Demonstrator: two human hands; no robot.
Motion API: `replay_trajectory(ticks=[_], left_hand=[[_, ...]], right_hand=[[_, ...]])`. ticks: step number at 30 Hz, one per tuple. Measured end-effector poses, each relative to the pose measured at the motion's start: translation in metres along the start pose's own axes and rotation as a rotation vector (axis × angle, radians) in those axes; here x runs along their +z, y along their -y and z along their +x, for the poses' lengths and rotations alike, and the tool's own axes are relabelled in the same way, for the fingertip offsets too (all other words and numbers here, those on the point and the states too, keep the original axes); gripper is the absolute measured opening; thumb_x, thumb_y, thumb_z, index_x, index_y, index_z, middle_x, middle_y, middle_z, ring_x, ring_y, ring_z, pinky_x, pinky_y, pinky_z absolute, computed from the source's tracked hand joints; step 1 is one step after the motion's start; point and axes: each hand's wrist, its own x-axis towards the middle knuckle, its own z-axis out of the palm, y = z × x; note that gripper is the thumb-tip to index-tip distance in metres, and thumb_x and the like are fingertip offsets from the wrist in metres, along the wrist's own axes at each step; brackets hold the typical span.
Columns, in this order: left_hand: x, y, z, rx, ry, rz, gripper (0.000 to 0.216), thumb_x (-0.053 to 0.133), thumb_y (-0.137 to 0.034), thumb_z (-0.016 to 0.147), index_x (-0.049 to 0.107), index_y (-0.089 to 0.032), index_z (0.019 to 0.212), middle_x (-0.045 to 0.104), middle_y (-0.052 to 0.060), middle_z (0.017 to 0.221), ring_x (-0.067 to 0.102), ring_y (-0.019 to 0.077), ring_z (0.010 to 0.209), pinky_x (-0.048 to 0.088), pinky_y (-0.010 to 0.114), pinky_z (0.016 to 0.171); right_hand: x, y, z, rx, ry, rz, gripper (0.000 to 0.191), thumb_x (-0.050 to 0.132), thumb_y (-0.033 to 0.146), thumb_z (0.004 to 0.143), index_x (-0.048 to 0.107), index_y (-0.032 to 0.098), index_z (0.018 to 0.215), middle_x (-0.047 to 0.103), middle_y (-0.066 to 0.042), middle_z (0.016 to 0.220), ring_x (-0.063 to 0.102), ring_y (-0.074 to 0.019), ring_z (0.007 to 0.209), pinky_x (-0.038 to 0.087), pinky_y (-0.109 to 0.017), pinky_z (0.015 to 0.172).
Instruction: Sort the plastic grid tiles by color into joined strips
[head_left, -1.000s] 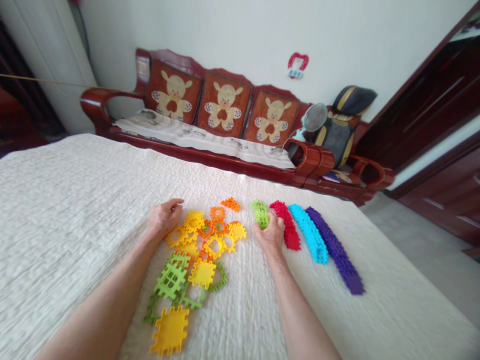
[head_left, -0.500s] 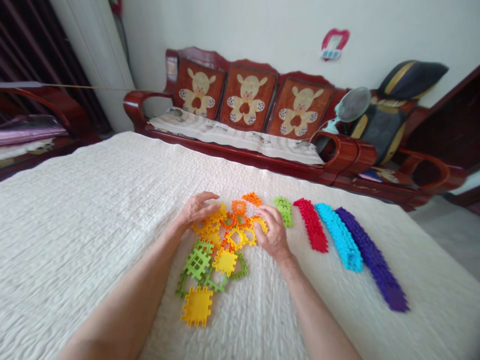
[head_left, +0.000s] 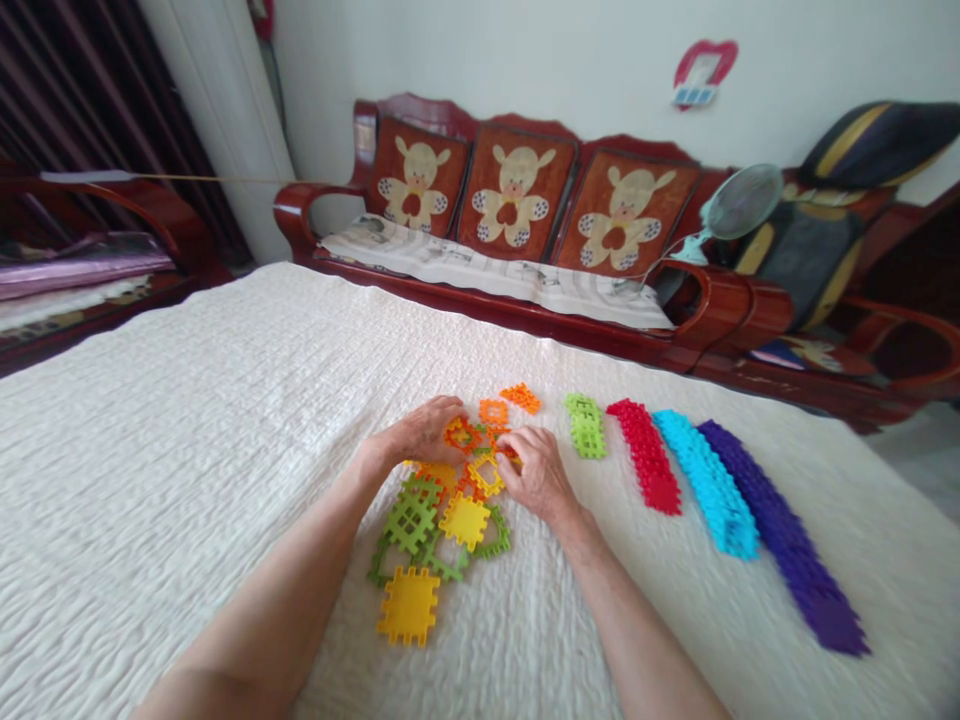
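Observation:
My left hand (head_left: 427, 432) is at the far left side of a pile of plastic interlocking tiles, fingers curved around an orange tile (head_left: 459, 434). Across from it, my right hand (head_left: 538, 472) has its fingers curled down at the pile's right side; orange and yellow bits show under them, mostly hidden. Between the hands lies a yellow frame tile (head_left: 478, 476). Closer to me are a solid yellow tile (head_left: 464, 521), a green lattice tile (head_left: 411, 520) and green frame tiles (head_left: 491, 537). Another solid yellow tile (head_left: 409, 606) lies nearest me.
Beyond the pile sit a loose orange tile (head_left: 493, 412) and an orange group (head_left: 520, 397). To the right are overlapping rows of light green (head_left: 586, 427), red (head_left: 646, 458), light blue (head_left: 706, 487) and purple tiles (head_left: 784, 535). A white quilted cover (head_left: 225, 420) lies underneath; a wooden sofa (head_left: 480, 290) stands behind.
My left hand has moved right from the yellow tiles to an orange tile. My right hand has shifted closer to it, its fingers more curled. The view has turned slightly left.

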Motion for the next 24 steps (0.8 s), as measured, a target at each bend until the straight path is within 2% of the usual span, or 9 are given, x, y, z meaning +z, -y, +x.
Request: replay_trajectory(ticks=[3, 7, 9, 12, 17, 24], left_hand=[[-0.002, 0.003, -0.001, -0.036, -0.011, 0.006, 0.062, 0.071, -0.038, 0.067, 0.054, -0.017, 0.123, 0.050, 0.013, 0.138, 0.047, 0.0273, 0.129, 0.038, 0.037, 0.110], [-0.008, 0.001, -0.002, -0.081, -0.021, 0.071, 0.063, 0.064, -0.027, 0.071, 0.048, -0.018, 0.132, 0.048, 0.014, 0.141, 0.043, 0.0295, 0.132, 0.038, 0.045, 0.109], [-0.011, -0.003, -0.002, -0.082, -0.010, 0.107, 0.066, 0.063, -0.029, 0.073, 0.046, -0.021, 0.136, 0.043, 0.013, 0.147, 0.035, 0.0326, 0.138, 0.035, 0.052, 0.109], [-0.010, -0.013, -0.001, -0.065, 0.029, 0.148, 0.059, 0.064, -0.036, 0.075, 0.052, -0.027, 0.132, 0.039, 0.009, 0.150, 0.028, 0.0370, 0.141, 0.032, 0.060, 0.108], [0.001, -0.023, 0.003, -0.045, 0.012, 0.213, 0.055, 0.064, -0.046, 0.076, 0.056, -0.029, 0.128, 0.048, 0.008, 0.140, 0.033, 0.0385, 0.136, 0.031, 0.063, 0.108], [0.004, -0.023, 0.004, -0.054, -0.011, 0.116, 0.047, 0.066, -0.040, 0.074, 0.060, -0.025, 0.118, 0.051, 0.008, 0.139, 0.030, 0.0391, 0.139, 0.028, 0.064, 0.109]], right_hand=[[0.000, 0.001, 0.001, 0.010, -0.015, -0.009, 0.005, 0.057, 0.016, 0.082, 0.061, 0.019, 0.084, 0.064, -0.004, 0.086, 0.056, -0.0214, 0.089, 0.039, -0.037, 0.086], [0.002, -0.001, 0.001, 0.022, -0.049, -0.020, 0.005, 0.055, 0.017, 0.084, 0.060, 0.019, 0.085, 0.064, -0.005, 0.086, 0.055, -0.0213, 0.088, 0.039, -0.037, 0.085], [0.003, -0.004, 0.001, 0.036, -0.071, -0.027, 0.007, 0.054, 0.018, 0.085, 0.061, 0.019, 0.088, 0.065, -0.005, 0.088, 0.056, -0.0215, 0.090, 0.039, -0.037, 0.086], [0.005, -0.007, 0.001, 0.052, -0.093, -0.031, 0.009, 0.054, 0.019, 0.087, 0.062, 0.019, 0.091, 0.066, -0.005, 0.091, 0.056, -0.0215, 0.092, 0.039, -0.037, 0.087], [0.008, -0.009, 0.001, 0.059, -0.112, -0.024, 0.010, 0.055, 0.019, 0.086, 0.063, 0.020, 0.093, 0.068, -0.005, 0.095, 0.058, -0.0212, 0.095, 0.039, -0.037, 0.090], [0.008, -0.009, 0.002, 0.092, -0.099, -0.004, 0.013, 0.055, 0.020, 0.085, 0.063, 0.019, 0.095, 0.068, -0.007, 0.098, 0.058, -0.0223, 0.097, 0.040, -0.038, 0.091]])
